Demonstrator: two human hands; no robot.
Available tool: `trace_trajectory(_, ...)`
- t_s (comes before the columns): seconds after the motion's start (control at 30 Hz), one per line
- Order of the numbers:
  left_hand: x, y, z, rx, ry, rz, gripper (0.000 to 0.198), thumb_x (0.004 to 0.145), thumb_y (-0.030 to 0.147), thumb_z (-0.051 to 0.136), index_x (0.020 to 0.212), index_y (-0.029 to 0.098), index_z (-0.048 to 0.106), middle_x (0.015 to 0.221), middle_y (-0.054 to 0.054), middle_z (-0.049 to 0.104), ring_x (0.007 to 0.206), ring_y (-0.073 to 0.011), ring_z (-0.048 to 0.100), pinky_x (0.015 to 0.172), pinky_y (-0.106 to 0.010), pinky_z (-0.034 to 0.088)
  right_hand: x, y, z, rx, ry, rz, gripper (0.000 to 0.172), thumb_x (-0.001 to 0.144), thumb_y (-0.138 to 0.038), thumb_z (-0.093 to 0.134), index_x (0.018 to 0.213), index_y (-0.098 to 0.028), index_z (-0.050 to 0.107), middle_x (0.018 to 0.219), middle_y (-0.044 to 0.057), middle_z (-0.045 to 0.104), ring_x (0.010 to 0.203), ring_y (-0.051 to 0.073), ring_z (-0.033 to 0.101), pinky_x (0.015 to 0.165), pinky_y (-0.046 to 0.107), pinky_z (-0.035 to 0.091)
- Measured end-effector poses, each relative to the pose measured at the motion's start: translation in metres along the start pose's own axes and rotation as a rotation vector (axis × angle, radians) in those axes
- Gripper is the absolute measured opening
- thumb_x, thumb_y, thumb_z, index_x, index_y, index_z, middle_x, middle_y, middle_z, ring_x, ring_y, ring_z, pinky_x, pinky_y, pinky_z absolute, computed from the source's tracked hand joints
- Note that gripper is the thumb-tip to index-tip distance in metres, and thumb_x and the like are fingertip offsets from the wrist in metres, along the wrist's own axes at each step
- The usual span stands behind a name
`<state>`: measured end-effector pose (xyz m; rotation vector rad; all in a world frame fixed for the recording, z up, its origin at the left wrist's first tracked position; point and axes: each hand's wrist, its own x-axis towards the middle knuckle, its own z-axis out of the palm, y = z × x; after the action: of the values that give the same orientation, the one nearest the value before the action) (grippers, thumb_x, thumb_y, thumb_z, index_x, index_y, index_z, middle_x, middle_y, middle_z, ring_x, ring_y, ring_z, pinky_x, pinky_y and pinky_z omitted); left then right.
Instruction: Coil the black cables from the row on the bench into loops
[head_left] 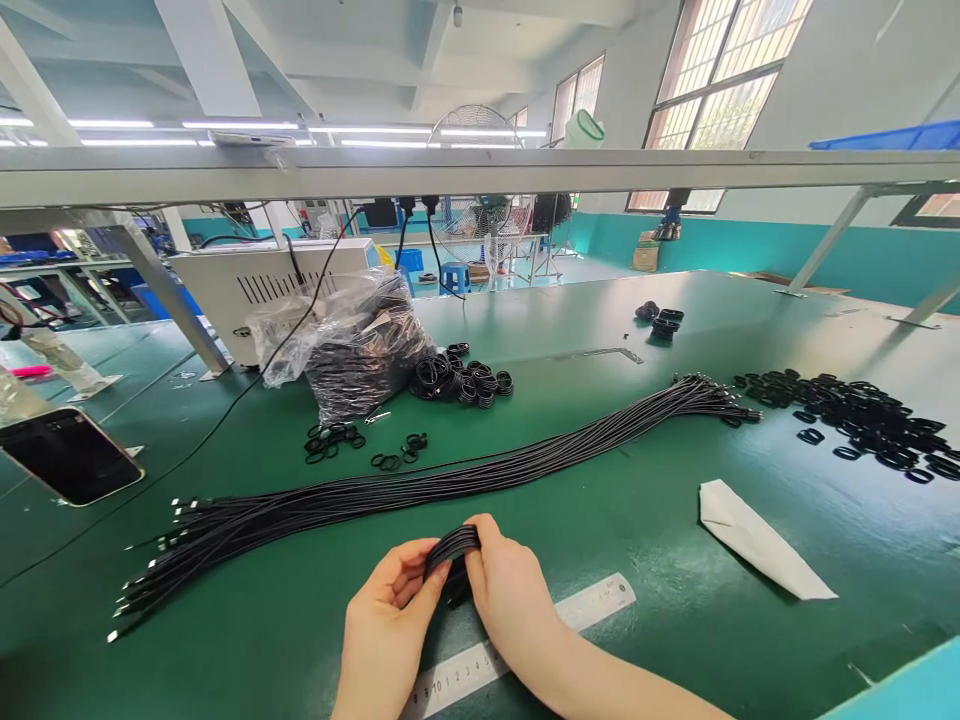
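Note:
My left hand and my right hand both grip a small coil of black cable at the front of the green bench mat. The coil's lower part is partly hidden by my fingers. A steel ruler lies just under my hands, partly covered by my right forearm. Behind them stretches a long bundle of thin black cables with metal-tipped ends at the left. A loose pile of black coils lies to the right.
A smartphone lies at the left edge, and a folded white paper lies on the right. A clear plastic bag of black coils stands beyond the cables, beside a white machine. A metal shelf bar crosses overhead.

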<state>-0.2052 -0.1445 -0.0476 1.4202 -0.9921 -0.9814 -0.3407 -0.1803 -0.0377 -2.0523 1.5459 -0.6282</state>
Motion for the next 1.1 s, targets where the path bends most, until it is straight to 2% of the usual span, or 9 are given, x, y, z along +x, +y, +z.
trace_trajectory(0.17,0.002,0.005,-0.001,-0.084,-0.004,0.007,0.034,0.069,0.035,0.077,0.097,0.019,0.065,0.09,-0.003,0.075,0.088,-0.0209,0.071,0.086,-0.031,0.057,-0.001,-0.002,-0.001,-0.016,0.03,-0.034,0.027,0.087,-0.005,0.037,0.102,-0.017,0.057,0.069,0.003,0.064,0.065,0.018,0.059,0.058,0.024,0.033)
trace_trajectory(0.33,0.004,0.008,-0.006,-0.086,-0.115,-0.103,0.035,0.064,0.028,0.081,0.092,0.018,0.062,0.084,-0.003,0.073,0.083,-0.0194,0.07,0.08,-0.029,0.058,0.002,0.002,-0.006,-0.046,-0.004,-0.056,0.027,0.089,-0.007,0.037,0.103,-0.018,0.057,0.074,0.003,0.067,0.065,0.018,0.059,0.058,0.025,0.033)
trace_trajectory(0.47,0.004,0.007,-0.009,-0.015,-0.184,-0.108,0.036,0.063,0.028,0.081,0.09,0.019,0.058,0.086,-0.003,0.071,0.085,-0.0196,0.069,0.08,-0.03,0.057,0.003,0.007,-0.006,-0.149,0.063,-0.185,0.028,0.088,-0.006,0.04,0.105,-0.019,0.058,0.08,0.003,0.07,0.07,0.019,0.062,0.063,0.027,0.033)
trace_trajectory(0.57,0.0,0.01,-0.009,0.096,-0.275,-0.133,0.036,0.071,0.033,0.076,0.098,0.019,0.057,0.095,-0.006,0.072,0.089,-0.0208,0.069,0.083,-0.033,0.056,0.004,0.011,-0.005,-0.182,0.087,-0.277,0.03,0.085,-0.003,0.042,0.108,-0.018,0.057,0.085,0.003,0.071,0.074,0.018,0.064,0.067,0.028,0.034)
trace_trajectory(0.7,-0.01,0.025,-0.007,0.187,-0.4,-0.08,0.027,0.085,0.039,0.061,0.105,0.021,0.058,0.109,-0.007,0.071,0.098,-0.0213,0.067,0.091,-0.035,0.053,0.003,0.012,-0.006,-0.214,0.082,-0.325,0.031,0.084,-0.002,0.045,0.108,-0.017,0.057,0.087,0.004,0.071,0.076,0.017,0.065,0.068,0.029,0.034)
trace_trajectory(0.8,-0.012,0.031,-0.009,0.168,-0.472,-0.084,0.022,0.085,0.035,0.061,0.101,0.021,0.06,0.11,-0.007,0.071,0.1,-0.0221,0.066,0.093,-0.036,0.052,0.002,0.012,-0.009,-0.217,0.079,-0.346,0.033,0.083,0.0,0.045,0.109,-0.017,0.058,0.087,0.004,0.072,0.078,0.018,0.065,0.069,0.03,0.034)
trace_trajectory(0.97,-0.003,0.024,-0.015,0.085,-0.413,-0.129,0.024,0.076,0.032,0.071,0.093,0.019,0.061,0.098,-0.007,0.073,0.09,-0.0212,0.067,0.084,-0.034,0.053,0.0,0.015,-0.013,-0.152,0.137,-0.405,0.04,0.083,0.0,0.044,0.116,-0.017,0.057,0.095,0.005,0.072,0.081,0.017,0.066,0.073,0.029,0.036)
trace_trajectory(1.1,-0.004,0.029,-0.014,0.024,-0.437,-0.176,0.025,0.073,0.033,0.075,0.089,0.02,0.062,0.092,-0.005,0.072,0.084,-0.018,0.066,0.079,-0.028,0.051,0.0,0.018,-0.015,-0.142,0.139,-0.451,0.042,0.083,-0.002,0.045,0.121,-0.018,0.056,0.092,0.005,0.072,0.079,0.017,0.065,0.073,0.03,0.037)
